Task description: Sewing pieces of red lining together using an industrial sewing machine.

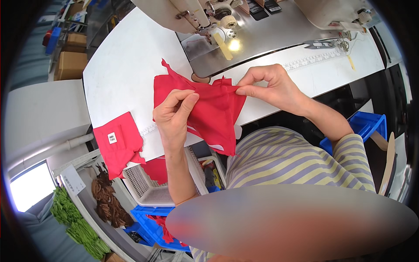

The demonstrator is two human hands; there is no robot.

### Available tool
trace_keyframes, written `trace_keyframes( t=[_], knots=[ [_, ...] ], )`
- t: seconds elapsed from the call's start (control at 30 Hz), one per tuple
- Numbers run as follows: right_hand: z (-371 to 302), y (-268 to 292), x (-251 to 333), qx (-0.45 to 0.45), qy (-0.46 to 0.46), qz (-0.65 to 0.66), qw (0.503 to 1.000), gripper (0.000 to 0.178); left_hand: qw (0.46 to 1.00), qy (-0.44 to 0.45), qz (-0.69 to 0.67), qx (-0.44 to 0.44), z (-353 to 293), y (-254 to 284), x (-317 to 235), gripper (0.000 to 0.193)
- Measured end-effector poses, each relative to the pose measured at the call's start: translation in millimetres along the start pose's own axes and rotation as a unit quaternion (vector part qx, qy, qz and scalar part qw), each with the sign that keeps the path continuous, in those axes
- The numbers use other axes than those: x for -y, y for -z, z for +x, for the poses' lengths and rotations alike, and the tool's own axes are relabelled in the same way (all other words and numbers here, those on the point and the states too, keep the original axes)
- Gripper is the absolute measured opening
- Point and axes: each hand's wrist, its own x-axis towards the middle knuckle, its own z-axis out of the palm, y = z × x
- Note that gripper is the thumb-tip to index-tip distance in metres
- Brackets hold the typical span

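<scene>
Over the near edge of the white bench (126, 65), at the centre of view, both hands hold up a red fabric piece (214, 113). At its nine o'clock side the left hand (174, 115) pinches the cloth between thumb and fingers; at two o'clock the right hand (270, 87) nips its upper corner. A sewing machine (196, 15) stands at twelve o'clock. Another red piece with a white label (118, 144) hangs off the bench at eight o'clock, above a white basket (148, 187).
</scene>
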Motion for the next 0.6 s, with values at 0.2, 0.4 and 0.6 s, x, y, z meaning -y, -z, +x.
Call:
trace_keyframes(
  t=[0.2, 0.4, 0.6],
  knots=[
    [0, 1, 2, 0.014, -0.005, -0.016, 1.000, 0.013, 0.999, 0.025, 0.027, 0.006, -1, 1, -2, 0.006],
    [12, -22, 0, 0.029, 0.004, 0.001, 1.000, 0.011, 0.997, 0.072, -0.025, 0.016, -3, 38, 14, 0.011],
    [59, -123, 7, -0.002, 0.473, -0.197, 0.859, 0.014, 0.941, 0.199, 0.274, 0.026, 4, 126, -85, 0.012]
  ],
)
